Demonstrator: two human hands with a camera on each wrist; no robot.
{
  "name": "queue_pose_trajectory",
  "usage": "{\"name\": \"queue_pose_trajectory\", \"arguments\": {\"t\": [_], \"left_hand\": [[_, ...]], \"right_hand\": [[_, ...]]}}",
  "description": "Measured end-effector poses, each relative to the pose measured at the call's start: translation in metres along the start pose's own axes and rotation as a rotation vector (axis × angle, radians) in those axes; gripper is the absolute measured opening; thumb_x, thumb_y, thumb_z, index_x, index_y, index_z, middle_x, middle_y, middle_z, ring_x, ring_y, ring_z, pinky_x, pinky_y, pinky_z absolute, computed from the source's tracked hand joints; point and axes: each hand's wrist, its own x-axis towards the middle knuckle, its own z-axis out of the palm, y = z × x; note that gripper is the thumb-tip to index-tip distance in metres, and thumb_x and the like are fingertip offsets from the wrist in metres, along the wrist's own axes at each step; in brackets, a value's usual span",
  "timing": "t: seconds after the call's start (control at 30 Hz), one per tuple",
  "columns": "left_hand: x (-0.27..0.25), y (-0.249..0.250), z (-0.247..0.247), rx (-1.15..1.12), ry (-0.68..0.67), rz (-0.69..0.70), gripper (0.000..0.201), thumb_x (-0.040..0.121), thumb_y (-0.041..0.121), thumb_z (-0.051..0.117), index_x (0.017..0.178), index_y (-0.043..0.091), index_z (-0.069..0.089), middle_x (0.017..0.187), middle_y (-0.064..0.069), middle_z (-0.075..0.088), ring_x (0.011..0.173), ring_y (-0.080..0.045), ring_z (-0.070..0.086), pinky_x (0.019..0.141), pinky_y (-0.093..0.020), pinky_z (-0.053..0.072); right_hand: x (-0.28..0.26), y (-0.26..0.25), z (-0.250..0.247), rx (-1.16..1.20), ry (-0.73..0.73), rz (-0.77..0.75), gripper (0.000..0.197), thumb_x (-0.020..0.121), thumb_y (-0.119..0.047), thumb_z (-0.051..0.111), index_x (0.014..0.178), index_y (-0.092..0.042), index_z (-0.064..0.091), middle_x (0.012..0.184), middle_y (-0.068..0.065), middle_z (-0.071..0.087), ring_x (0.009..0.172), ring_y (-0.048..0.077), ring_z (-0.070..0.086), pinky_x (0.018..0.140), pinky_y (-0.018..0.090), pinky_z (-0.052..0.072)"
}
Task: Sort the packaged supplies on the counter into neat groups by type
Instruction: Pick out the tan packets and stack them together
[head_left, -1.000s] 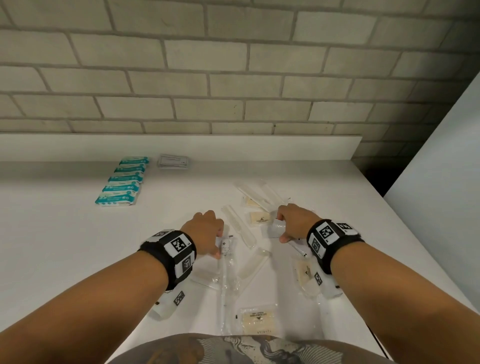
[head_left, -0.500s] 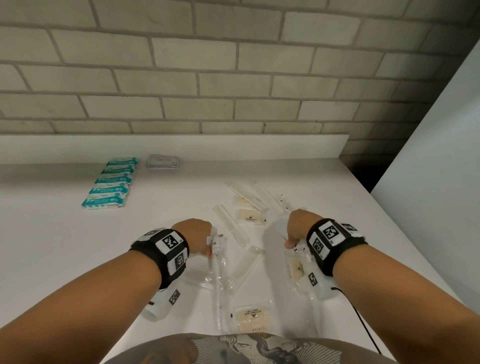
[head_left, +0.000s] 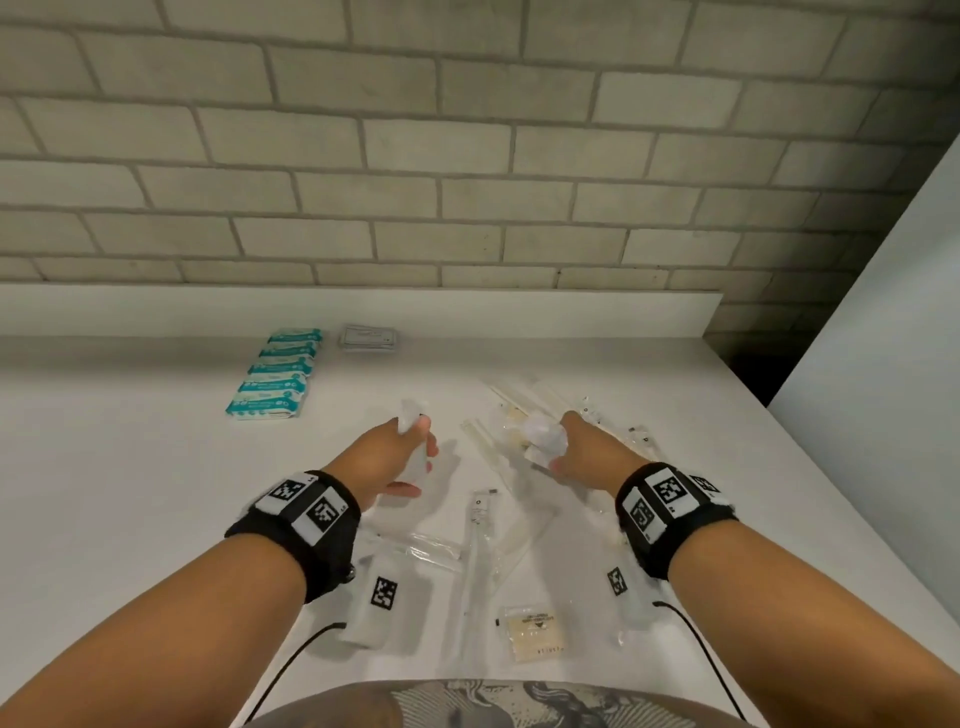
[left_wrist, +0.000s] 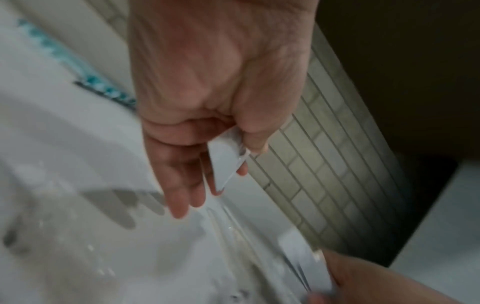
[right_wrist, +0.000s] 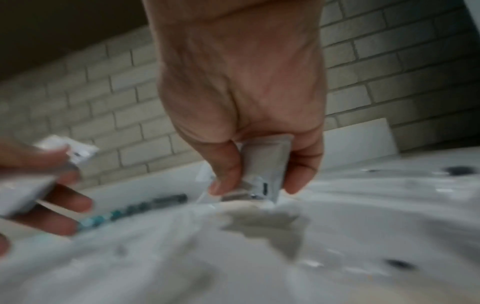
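Both hands are raised above the white counter (head_left: 130, 493), each carrying one small white packet. The left hand (head_left: 387, 460), centre of the head view, pinches its white packet (head_left: 410, 415) between thumb and forefinger, the other fingers hanging loose (the left wrist view shows this plainly). The right hand (head_left: 584, 449), right of centre, grips a second white packet (head_left: 540, 436) between thumb and fingers.

Sorted so far, by the look of it: a row of teal-and-white packs (head_left: 278, 371) in the upper left of the frame, with a flat grey packet (head_left: 368, 336) just beside its far end. Unsorted: long clear sleeves (head_left: 480, 545) lying crossed at lower centre, a tan sachet (head_left: 532, 629) near the bottom edge, and further clear sleeves and tan sachets (head_left: 511, 421) under and beyond the right hand.

Risks, as judged:
- The left pinch is light and held at one edge; a quick swing could let the packet slip and fall back into the loose pile.
- The clear sleeves overlap and are hard to see against the counter; a hand or dangling wrist cable (head_left: 291, 670) passing low could drag them and scatter the heap.
- Setting white packets too close to the teal row would blur the groups.
- Packet printing is too blurred to read, so whether the two match cannot be confirmed.
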Motion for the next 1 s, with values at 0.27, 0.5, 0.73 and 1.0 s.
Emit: {"name": "queue_pose_trajectory", "arguments": {"t": [0.27, 0.5, 0.73, 1.0], "left_hand": [[-0.033, 0.031, 0.007, -0.566, -0.302, 0.116, 0.059, 0.097, 0.058, 0.021, 0.125, 0.023, 0.058, 0.122, -0.010, 0.067, 0.106, -0.031, 0.066, 0.095, -0.053, 0.050], [-0.051, 0.030, -0.013, -0.636, -0.291, 0.166, 0.038, 0.100, 0.030, 0.043, 0.130, 0.011, 0.055, 0.118, -0.013, 0.067, 0.096, -0.027, 0.069, 0.091, -0.049, 0.053], [-0.057, 0.023, -0.038, -0.630, -0.127, 0.194, 0.016, 0.096, 0.013, 0.054, 0.108, 0.011, 0.064, 0.101, -0.013, 0.074, 0.092, -0.029, 0.071, 0.079, -0.037, 0.059], [-0.065, 0.020, -0.067, -0.573, -0.104, 0.227, 0.014, 0.096, 0.025, 0.054, 0.107, 0.019, 0.061, 0.082, 0.001, 0.071, 0.068, -0.010, 0.069, 0.052, -0.019, 0.049]], "right_hand": [[-0.040, -0.101, 0.009, 0.678, 0.109, -0.335, 0.021, 0.083, -0.021, 0.071, 0.098, -0.015, 0.058, 0.096, 0.004, 0.067, 0.085, 0.022, 0.064, 0.069, 0.034, 0.050], [-0.051, -0.123, 0.016, 0.731, 0.259, -0.325, 0.036, 0.072, -0.023, 0.083, 0.090, -0.014, 0.054, 0.075, -0.010, 0.058, 0.065, 0.008, 0.057, 0.055, 0.019, 0.041], [-0.052, -0.131, 0.020, 0.639, 0.341, -0.290, 0.028, 0.082, -0.031, 0.073, 0.080, -0.009, 0.056, 0.074, 0.007, 0.061, 0.065, 0.020, 0.056, 0.060, 0.033, 0.047], [-0.066, -0.164, 0.020, 1.158, 0.079, -0.393, 0.008, 0.097, -0.013, 0.054, 0.090, -0.009, 0.056, 0.078, 0.008, 0.063, 0.066, 0.022, 0.059, 0.060, 0.029, 0.050]]}}
